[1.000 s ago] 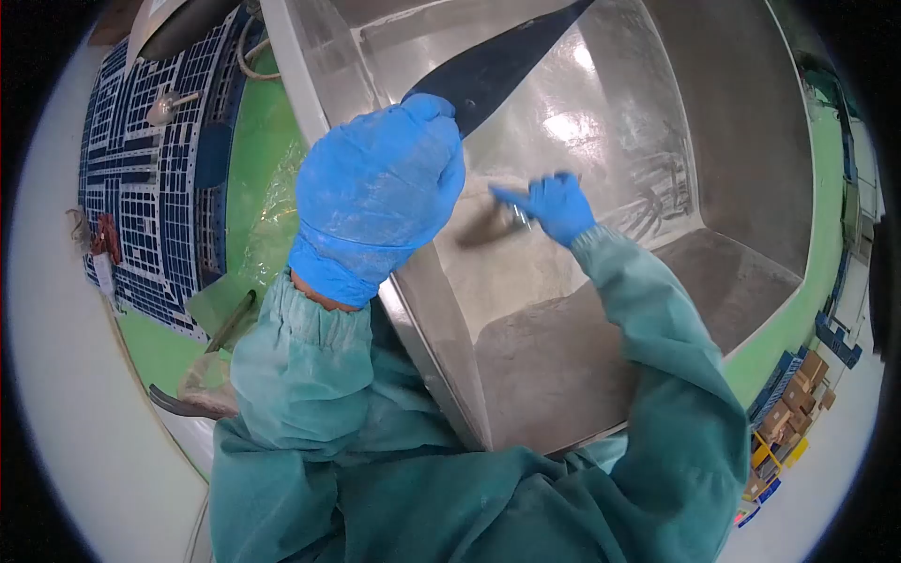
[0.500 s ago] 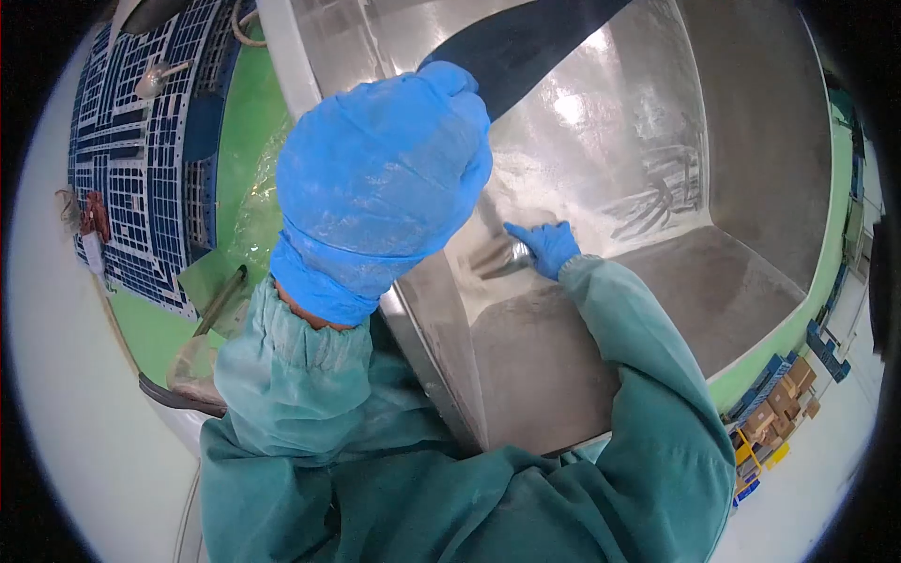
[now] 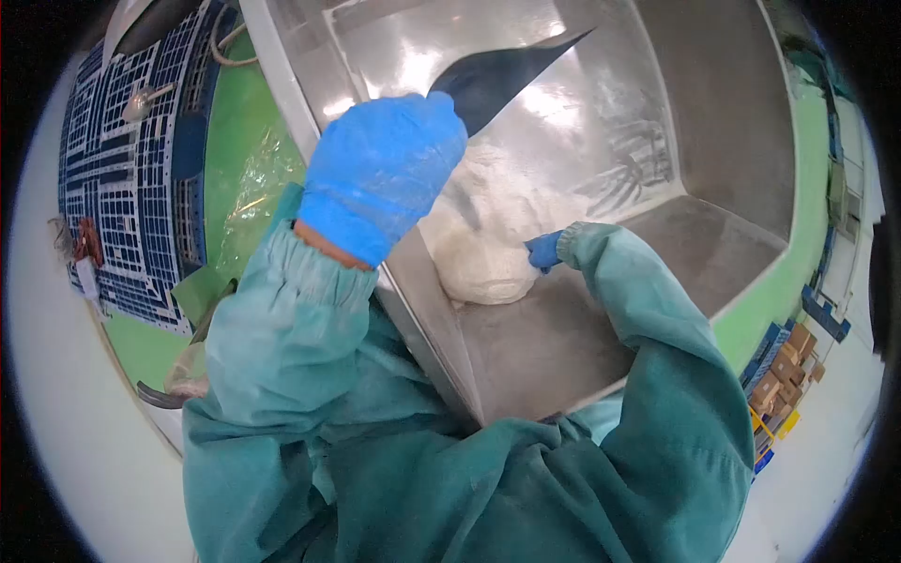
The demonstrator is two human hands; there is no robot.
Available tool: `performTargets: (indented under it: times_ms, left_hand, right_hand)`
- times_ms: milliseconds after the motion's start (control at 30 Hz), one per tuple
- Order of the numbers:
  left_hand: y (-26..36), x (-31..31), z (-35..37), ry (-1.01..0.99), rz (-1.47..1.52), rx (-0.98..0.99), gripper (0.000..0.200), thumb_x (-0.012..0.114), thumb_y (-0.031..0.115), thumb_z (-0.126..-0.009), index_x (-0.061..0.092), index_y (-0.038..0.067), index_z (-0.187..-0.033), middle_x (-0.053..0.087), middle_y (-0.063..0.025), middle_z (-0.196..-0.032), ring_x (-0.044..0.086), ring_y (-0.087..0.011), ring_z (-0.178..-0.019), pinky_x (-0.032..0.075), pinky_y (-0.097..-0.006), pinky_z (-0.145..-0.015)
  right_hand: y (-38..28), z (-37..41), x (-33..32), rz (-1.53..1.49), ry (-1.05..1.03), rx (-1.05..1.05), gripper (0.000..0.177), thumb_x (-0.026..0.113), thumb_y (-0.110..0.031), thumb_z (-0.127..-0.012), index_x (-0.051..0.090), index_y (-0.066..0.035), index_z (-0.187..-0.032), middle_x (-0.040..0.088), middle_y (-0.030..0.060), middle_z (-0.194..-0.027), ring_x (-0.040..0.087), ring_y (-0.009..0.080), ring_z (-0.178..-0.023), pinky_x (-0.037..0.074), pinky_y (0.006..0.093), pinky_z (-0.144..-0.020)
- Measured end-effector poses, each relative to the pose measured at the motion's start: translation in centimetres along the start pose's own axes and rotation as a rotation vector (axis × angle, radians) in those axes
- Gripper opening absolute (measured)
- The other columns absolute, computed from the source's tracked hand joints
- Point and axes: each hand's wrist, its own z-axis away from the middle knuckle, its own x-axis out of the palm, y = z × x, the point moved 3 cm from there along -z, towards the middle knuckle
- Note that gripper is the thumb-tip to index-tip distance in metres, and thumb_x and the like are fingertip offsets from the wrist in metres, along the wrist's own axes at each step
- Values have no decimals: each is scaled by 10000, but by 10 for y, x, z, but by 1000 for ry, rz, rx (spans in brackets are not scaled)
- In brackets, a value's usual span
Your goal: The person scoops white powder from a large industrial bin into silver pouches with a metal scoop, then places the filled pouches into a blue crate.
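My left hand (image 3: pixel 385 169), in a blue glove, is closed around the edge of a dark, flat, pointed sheet (image 3: pixel 497 80) held up over a stainless steel trough (image 3: pixel 554 366). Lower in the trough, my right hand (image 3: pixel 544 251), also blue-gloved, is closed at the right side of a rounded heap of white powder (image 3: pixel 483 267). The metal scoop it grips is hidden under that heap. More loose powder (image 3: pixel 516 188) spreads behind it along the trough's sloping wall.
Blue plastic pallets (image 3: pixel 131 178) stand at the left on a green floor (image 3: pixel 239 131), with clear plastic film (image 3: pixel 258 183) beside them. The trough's metal rim (image 3: pixel 427 352) runs close by my left forearm. Cardboard boxes (image 3: pixel 784 375) are stacked at the far right.
Powder now heaps over the scoop, whose bare metal showed before. My left hand sits lower and farther from the camera, and the dark sheet shows smaller.
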Motion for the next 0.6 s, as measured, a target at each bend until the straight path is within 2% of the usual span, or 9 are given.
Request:
performTargets:
  times_ms: [67,167,200,267,333,433,500,567,600]
  left_hand:
    - [12,8,-3,-46,-50,39,147,572,68,-751,598,75,-896,628,-101,-842,627,-281,-697,517,-365,-603]
    - [26,32,-6,-172,-5,82,160,587,71,-734,598,61,-894,635,-152,-754,646,-313,-682,525,-413,-577]
    - [30,31,-6,-145,-10,86,160,587,71,-734,598,61,-894,635,-152,-754,646,-313,-682,525,-413,-577]
    - [39,35,-5,-330,-22,208,138,616,86,-707,637,58,-840,651,-139,-752,661,-312,-706,539,-409,-603]
    - [45,44,-5,-352,-93,307,124,625,88,-694,658,58,-810,659,-131,-762,665,-307,-721,543,-399,-613]
    - [51,36,-3,-432,-185,438,108,638,80,-670,703,70,-756,673,-106,-775,673,-295,-746,550,-379,-627]
    - [52,42,-3,-418,-159,474,133,641,85,-668,703,74,-785,675,-106,-777,673,-300,-753,551,-387,-633]
    - [54,43,-3,-422,-150,455,123,641,91,-672,703,79,-777,674,-103,-774,672,-302,-751,549,-394,-628]
    - [55,43,-3,-433,-125,426,114,640,97,-676,703,83,-770,673,-100,-771,671,-303,-749,548,-402,-622]
  right_hand:
    - [-17,54,-2,-78,-58,-145,561,494,-84,-773,449,-114,-1332,620,112,-1054,616,181,-828,519,306,-690]
    - [-7,114,-2,-5,135,-181,482,477,-104,-784,497,-33,-1260,646,129,-941,627,183,-755,525,316,-679]
    - [-13,145,-2,-38,145,-194,473,469,-78,-787,502,-26,-1255,643,120,-936,619,179,-746,519,308,-676]
    - [-14,202,-6,-146,182,-203,450,464,-53,-785,514,-13,-1231,642,113,-902,611,172,-720,514,300,-664]
    - [-42,266,-10,-189,331,-151,439,480,-56,-777,512,1,-1211,639,105,-869,608,169,-704,514,300,-647]
    - [-85,328,-28,-87,326,-100,388,494,-118,-777,573,-18,-1143,641,102,-819,609,183,-693,515,314,-658]
    - [-125,345,-37,353,602,120,342,491,-196,-782,640,-49,-1052,656,132,-804,632,238,-706,516,368,-670]
    - [-167,337,-34,622,853,113,293,483,-187,-800,626,-40,-1010,647,158,-806,635,275,-708,511,390,-667]
    - [-184,324,-34,734,919,165,324,487,-200,-814,605,-72,-1088,648,154,-813,638,288,-729,502,430,-688]
